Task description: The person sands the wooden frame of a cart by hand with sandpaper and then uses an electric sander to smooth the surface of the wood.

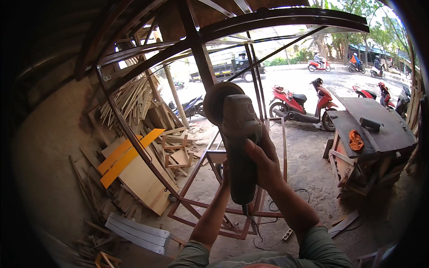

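In front of me, at about the middle of the view, I hold up a dark angle grinder [241, 147], its body upright and its cord running down from the lower end. My right hand [267, 161] is wrapped round the right side of the body, thumb across the near face. My left hand [225, 173] presses against the left side, its fingers mostly hidden behind the tool. The round disc [213, 103] is at the grinder's top, overlapping the lower end of a brown metal post [203, 67]. Whether disc and post touch, I cannot tell.
A brown metal frame [134, 139] surrounds the work area. Wood scraps and boards [149, 178] are piled left. At right stands a workbench [380, 123] with an orange cloth [355, 140]. A power strip [287, 234] and cords lie on the ground. Motorbikes [304, 103] stand beyond.
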A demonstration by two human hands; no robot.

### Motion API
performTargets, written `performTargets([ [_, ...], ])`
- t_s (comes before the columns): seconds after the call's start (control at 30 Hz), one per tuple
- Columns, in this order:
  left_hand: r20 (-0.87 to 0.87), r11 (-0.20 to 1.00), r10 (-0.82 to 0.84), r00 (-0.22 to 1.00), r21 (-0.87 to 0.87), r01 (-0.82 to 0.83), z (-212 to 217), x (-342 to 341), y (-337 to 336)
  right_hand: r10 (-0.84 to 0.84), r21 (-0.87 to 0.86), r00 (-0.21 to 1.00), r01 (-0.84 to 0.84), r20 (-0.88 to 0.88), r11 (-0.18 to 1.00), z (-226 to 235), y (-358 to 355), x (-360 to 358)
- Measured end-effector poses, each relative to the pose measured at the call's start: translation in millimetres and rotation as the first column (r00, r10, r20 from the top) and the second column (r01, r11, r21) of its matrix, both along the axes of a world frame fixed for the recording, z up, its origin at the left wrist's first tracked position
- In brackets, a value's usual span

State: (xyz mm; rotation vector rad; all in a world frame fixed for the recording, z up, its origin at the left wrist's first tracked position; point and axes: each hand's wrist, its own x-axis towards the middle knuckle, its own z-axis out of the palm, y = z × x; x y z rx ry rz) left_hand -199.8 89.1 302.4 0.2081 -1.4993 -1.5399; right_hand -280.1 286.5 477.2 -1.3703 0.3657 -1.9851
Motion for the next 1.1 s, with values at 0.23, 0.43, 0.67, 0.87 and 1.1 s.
performTargets([
  [0.23, -0.073, 0.970, 0.187, 0.980, -0.147, -0.196, 65.2, 3.3, 77.3, -0.090, 0.019, 0.995, 0.091, -0.053, 0.996, 29.3, -13.0, -2.3],
  [0.43, -0.327, 0.963, -0.270, 0.906, -0.089, 0.254, 3.2, -14.5, -6.0, -0.181, -0.035, 0.975, 0.177, -0.132, 0.984, 73.0, -17.4, -2.8],
  [0.67, -0.218, 0.925, 0.322, 0.921, 0.278, -0.258, -18.9, -27.4, -39.5, -0.230, -0.030, 0.938, 0.230, -0.259, 0.973, 59.2, -26.1, 3.7],
  [0.87, -0.380, 0.931, -0.342, 0.859, -0.015, 0.364, -9.2, -12.1, -17.1, -0.291, -0.071, 0.917, 0.283, -0.272, 0.957, 64.7, -23.6, 0.9],
  [1.1, -0.056, 0.965, 0.144, 0.988, -0.213, -0.153, -33.4, -10.0, -38.2, -0.056, 0.056, 0.996, 0.060, -0.066, 0.997, 65.3, -24.7, -2.6],
])
